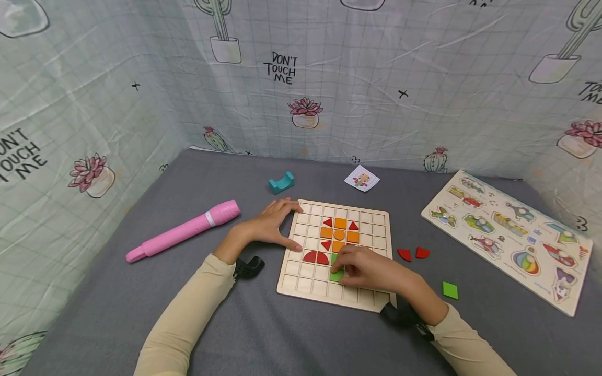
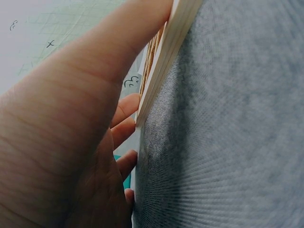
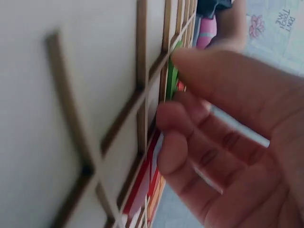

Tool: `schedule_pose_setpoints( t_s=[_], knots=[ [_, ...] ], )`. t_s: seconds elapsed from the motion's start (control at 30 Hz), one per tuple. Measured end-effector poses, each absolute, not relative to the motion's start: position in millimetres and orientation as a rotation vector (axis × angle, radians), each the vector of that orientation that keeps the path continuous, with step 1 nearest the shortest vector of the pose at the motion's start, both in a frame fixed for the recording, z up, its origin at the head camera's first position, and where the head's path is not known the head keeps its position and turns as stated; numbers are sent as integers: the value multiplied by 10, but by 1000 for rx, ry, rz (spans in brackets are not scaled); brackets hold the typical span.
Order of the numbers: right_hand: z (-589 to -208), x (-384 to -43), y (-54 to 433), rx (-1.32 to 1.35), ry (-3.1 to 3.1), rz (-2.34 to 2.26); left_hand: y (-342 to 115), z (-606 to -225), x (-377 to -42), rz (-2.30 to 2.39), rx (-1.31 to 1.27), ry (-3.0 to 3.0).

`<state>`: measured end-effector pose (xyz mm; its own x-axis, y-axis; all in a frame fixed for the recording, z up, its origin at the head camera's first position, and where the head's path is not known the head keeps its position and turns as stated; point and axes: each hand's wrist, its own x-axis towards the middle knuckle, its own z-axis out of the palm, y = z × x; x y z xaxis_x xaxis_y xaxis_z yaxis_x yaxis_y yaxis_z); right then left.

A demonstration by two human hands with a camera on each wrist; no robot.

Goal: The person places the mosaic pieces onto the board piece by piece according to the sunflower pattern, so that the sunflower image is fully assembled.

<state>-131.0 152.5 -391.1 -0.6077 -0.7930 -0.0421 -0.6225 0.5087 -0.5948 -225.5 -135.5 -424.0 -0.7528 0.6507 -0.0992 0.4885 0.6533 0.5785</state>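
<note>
A square wooden grid board (image 1: 305,285) lies on the grey cloth. My left hand (image 1: 270,224) spans its left side, fingers spread, fingertips at the far corner and thumb over the near cells. In the left wrist view, the fingers (image 2: 124,128) reach along the board's edge. Over the board's lower middle, my right hand (image 1: 371,267) pinches a green square tile (image 1: 336,275) set in a cell. The right wrist view has the thumb (image 3: 202,66) against green. Above it sit another green tile (image 1: 333,258), red quarter-circles (image 1: 322,258), orange squares (image 1: 340,223), an orange circle (image 1: 339,235) and red triangles (image 1: 353,225).
Right of the board lie two red quarter-circles (image 1: 404,255) and a green square (image 1: 450,290). A picture puzzle board (image 1: 505,240) is at the far right. Behind are a patterned card (image 1: 362,178) and a teal arch block (image 1: 281,183). A pink tube (image 1: 183,231) lies left.
</note>
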Motion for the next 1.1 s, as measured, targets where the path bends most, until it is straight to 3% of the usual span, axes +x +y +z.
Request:
schedule_pose_setpoints(
  t_s=[0.33, 1.1],
  knots=[
    [-3900, -1324, 1721, -1260, 2396, -867, -1362, -4233, -2258, 780, 911, 2568],
    [-3794, -1383, 2445, -1078, 2592, -903, -1372, -4222, -2277, 786, 909, 2558]
  ],
)
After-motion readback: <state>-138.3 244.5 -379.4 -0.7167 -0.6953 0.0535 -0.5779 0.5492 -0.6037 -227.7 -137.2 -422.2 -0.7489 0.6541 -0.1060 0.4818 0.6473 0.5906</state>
